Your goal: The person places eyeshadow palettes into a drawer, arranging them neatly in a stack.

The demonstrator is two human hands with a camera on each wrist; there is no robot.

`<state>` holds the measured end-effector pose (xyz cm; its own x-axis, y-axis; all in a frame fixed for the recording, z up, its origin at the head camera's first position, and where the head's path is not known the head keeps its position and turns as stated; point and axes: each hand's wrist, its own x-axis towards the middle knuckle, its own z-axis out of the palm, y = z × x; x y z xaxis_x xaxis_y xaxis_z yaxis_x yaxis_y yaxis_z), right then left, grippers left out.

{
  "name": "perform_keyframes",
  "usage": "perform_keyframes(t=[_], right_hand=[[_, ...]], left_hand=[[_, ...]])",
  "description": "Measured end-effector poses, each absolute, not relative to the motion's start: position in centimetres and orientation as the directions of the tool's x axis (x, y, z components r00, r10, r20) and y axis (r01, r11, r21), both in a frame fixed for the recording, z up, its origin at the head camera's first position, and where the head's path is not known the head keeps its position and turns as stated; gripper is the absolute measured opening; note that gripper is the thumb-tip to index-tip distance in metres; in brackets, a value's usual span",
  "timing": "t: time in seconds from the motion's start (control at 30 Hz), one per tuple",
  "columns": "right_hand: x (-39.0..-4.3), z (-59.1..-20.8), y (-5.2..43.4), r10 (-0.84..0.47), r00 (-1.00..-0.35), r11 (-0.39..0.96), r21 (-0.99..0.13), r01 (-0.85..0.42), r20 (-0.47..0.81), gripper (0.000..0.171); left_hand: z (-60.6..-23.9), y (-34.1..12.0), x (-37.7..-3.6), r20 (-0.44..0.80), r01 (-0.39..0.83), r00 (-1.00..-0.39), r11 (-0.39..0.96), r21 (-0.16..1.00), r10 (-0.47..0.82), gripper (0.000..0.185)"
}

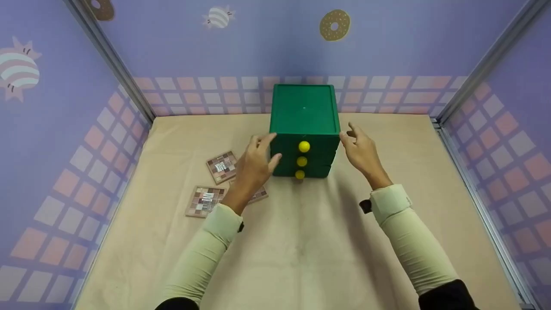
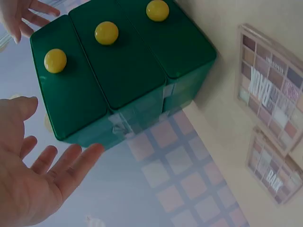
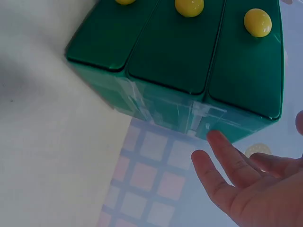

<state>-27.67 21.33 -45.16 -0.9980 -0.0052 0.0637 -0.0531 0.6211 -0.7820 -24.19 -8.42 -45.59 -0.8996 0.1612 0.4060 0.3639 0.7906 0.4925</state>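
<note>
A green three-drawer cabinet [image 1: 304, 110] with yellow knobs [image 1: 304, 147] stands at the back middle of the beige table; all drawers look closed. My left hand [image 1: 263, 151] is at its left side with fingers spread and straight, close to the top drawer's corner. In the left wrist view that palm [image 2: 42, 175] is just off the cabinet [image 2: 123, 80]. My right hand [image 1: 351, 142] hovers at the right side, fingers relaxed. In the right wrist view its index fingertip [image 3: 217, 138] is at the cabinet's [image 3: 189, 52] side edge. Neither hand holds anything.
Eyeshadow palettes lie left of the cabinet: one [image 1: 221, 166] further back, one [image 1: 204, 201] nearer, a third [image 1: 259, 195] partly hidden under my left wrist. Purple patterned walls with metal corner posts [image 1: 473, 77] enclose the beige cloth [image 1: 301, 241] on three sides.
</note>
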Motion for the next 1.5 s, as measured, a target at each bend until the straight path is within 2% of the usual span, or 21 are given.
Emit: perform_keyframes(t=[0.43,0.7,0.93,1.23,1.5], right_hand=[[-28.1,-45.7,20.4,0.02,-1.0,0.523,-0.852,-0.001,0.013,0.054],[-28.4,-45.6,19.7,0.017,-1.0,0.52,-0.854,0.014,-0.007,0.054],[-28.2,-45.7,19.6,0.008,-0.999,0.498,-0.867,0.033,-0.034,0.053],[-28.3,-45.5,20.0,0.01,-0.999,0.467,-0.883,0.047,-0.048,0.054],[-28.6,-45.1,20.4,-0.007,-0.997,0.448,-0.892,0.068,-0.08,0.053]], left_hand=[[-47.4,-3.9,-24.8,0.442,0.447,-0.868,0.741,0.501,0.225,0.038],[-48.3,-2.1,-25.3,0.436,0.432,-0.878,0.721,0.542,0.199,0.034],[-48.4,-1.5,-25.5,0.399,0.409,-0.897,0.707,0.578,0.193,0.031],[-48.2,-1.1,-25.6,0.42,0.425,-0.888,0.688,0.589,0.189,0.027],[-47.9,-1.1,-24.9,0.435,0.449,-0.874,0.7,0.555,0.216,0.025]])
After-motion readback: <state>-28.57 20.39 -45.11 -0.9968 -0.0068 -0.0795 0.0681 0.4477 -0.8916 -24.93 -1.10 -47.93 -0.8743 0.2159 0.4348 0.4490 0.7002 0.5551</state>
